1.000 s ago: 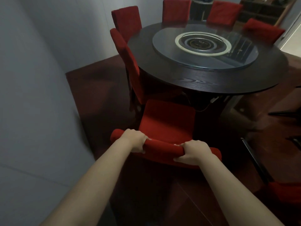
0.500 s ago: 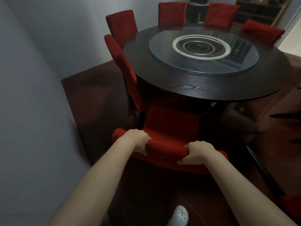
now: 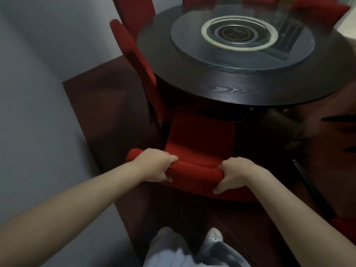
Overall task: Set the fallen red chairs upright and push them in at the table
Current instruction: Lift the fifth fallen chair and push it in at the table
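Observation:
An upright red chair stands in front of me, its seat facing the round dark table. My left hand grips the left part of the chair's padded top rail. My right hand grips the rail's right part, thumb below. The front of the seat lies under the table's near edge. Another red chair stands upright just to the left, tucked against the table. A piece of a red chair with a dark leg lies on the floor at the right edge.
A glass turntable sits on the table. More red chairs ring the far side. A grey wall runs close along the left. Dark wooden floor lies below. My legs and a white shoe show at the bottom.
The chair has slid closer to the table with both hands on its rail. My view has moved forward and tilted down, bringing my legs and shoe into sight.

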Demonstrator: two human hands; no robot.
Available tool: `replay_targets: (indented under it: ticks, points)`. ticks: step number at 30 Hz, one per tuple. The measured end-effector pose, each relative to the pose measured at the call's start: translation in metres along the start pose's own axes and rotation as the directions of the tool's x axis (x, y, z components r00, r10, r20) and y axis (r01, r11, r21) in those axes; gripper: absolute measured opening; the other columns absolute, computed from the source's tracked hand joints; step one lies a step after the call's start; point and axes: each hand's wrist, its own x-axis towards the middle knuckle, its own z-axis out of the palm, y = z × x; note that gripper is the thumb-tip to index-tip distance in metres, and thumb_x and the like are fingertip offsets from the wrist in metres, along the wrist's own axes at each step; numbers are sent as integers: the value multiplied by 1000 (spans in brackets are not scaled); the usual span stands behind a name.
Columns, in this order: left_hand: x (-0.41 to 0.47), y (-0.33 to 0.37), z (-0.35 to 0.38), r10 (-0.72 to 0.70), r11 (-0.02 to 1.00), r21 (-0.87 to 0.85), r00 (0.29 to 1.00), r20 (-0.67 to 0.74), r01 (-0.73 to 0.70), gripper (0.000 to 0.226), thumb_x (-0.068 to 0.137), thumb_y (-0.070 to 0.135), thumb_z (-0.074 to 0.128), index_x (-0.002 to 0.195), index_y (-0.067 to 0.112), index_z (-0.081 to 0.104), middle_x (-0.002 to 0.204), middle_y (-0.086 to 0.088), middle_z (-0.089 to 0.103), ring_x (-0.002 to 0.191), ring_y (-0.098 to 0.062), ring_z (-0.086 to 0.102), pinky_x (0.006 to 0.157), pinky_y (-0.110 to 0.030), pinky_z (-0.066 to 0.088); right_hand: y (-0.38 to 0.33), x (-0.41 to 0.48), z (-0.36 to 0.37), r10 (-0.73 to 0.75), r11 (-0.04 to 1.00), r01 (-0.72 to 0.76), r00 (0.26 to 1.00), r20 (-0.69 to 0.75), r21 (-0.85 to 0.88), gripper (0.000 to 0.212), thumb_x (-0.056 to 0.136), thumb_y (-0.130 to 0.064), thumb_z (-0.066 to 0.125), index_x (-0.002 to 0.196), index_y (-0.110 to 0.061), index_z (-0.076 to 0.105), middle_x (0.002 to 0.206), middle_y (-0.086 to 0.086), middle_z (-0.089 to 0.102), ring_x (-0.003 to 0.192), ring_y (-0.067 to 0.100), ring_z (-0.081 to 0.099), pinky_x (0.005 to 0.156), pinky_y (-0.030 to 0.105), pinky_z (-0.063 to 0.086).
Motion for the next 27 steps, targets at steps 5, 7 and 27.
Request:
replay_targets:
  ticks: [5, 7, 27]
  points:
    - [13, 1, -20, 164, 967, 172, 976, 142, -188, 49, 84, 48, 63, 126, 24, 54, 109, -4, 66, 98, -30, 64, 76, -35, 47, -10, -5, -5, 94, 996, -94, 994, 54, 3, 47, 63, -53, 74, 105, -34, 67, 80, -13, 56, 76, 13, 55, 59, 25, 42]
    - [16, 2, -23, 201, 948, 213, 964, 177, -236, 45, 85, 43, 62, 124, 20, 56, 109, -8, 66, 97, -33, 64, 76, -36, 47, -14, -6, -8, 128, 992, -128, 987, 95, 2, 48, 65, -48, 75, 110, -33, 67, 85, -11, 56, 80, 14, 55, 66, 25, 47]
    - [116, -43, -188, 208, 973, 91, 978, 35, -210, 56, 63, 71, 69, 109, 39, 58, 98, 11, 63, 96, -19, 62, 72, -30, 40, 63, -26, -168, 281, 912, -259, 960, -22, 318, 45, 60, -37, 85, 101, -37, 67, 95, -13, 68, 84, 6, 64, 70, 23, 52]
